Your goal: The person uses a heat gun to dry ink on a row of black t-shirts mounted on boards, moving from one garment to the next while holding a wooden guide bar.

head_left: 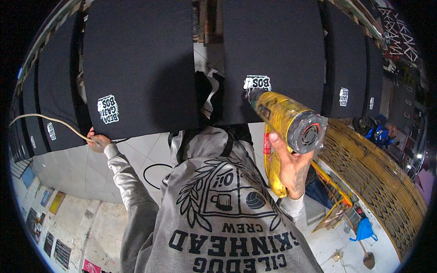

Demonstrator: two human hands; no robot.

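Right hand (293, 168) tight around yellow heat gun (284, 113), left hand (99, 143) curled at black fabric (136, 50) and pale cord (57, 119), hold unclear

The head camera looked steeply down from above the person's grey printed sweatshirt (227, 218), close over the left hand (99, 142) and right hand (292, 164); its wide fisheye view faced the black fabric panels (136, 45) ahead and bent the yellow folding gate (371, 177) along its right rim.
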